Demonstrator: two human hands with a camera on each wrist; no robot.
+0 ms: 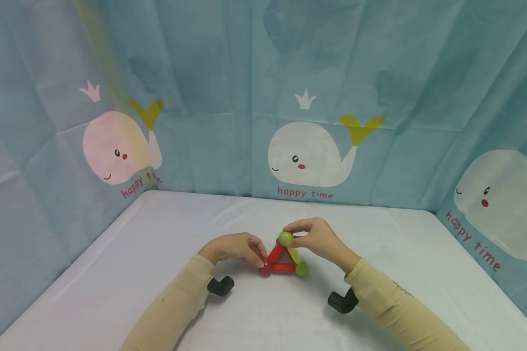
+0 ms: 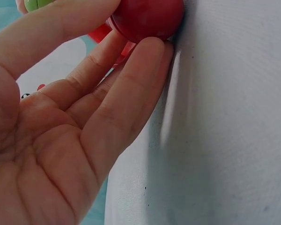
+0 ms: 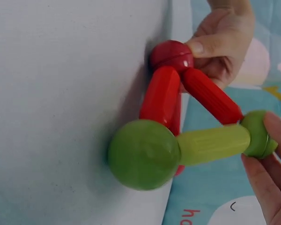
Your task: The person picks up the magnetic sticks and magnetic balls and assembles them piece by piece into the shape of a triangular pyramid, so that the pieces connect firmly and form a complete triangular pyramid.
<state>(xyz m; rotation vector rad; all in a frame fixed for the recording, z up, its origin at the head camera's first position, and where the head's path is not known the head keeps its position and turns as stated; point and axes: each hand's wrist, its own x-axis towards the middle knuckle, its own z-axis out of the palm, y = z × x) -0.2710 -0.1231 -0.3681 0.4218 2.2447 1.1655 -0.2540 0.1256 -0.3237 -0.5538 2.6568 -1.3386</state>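
A small frame of balls and rods stands on the white table. My left hand (image 1: 239,247) pinches its red ball (image 1: 265,268) between thumb and fingers, low at the tabletop. At the peak, my right hand (image 1: 318,239) pinches a green ball (image 3: 256,133) with thumb and fingertips. A second green ball (image 3: 143,154) rests on the table at the lower right corner, untouched by either hand. One red rod (image 1: 283,267) joins the two bottom balls, another red rod (image 3: 213,96) slopes up to the peak, and a yellow-green rod (image 3: 215,144) links both green balls. The frame's far side is partly hidden.
The white tabletop (image 1: 263,312) spreads around the frame. Blue whale-print curtains (image 1: 211,146) close off the back and both sides. Black wrist pieces (image 1: 221,286) stick out inward from both beige sleeves, close over the table.
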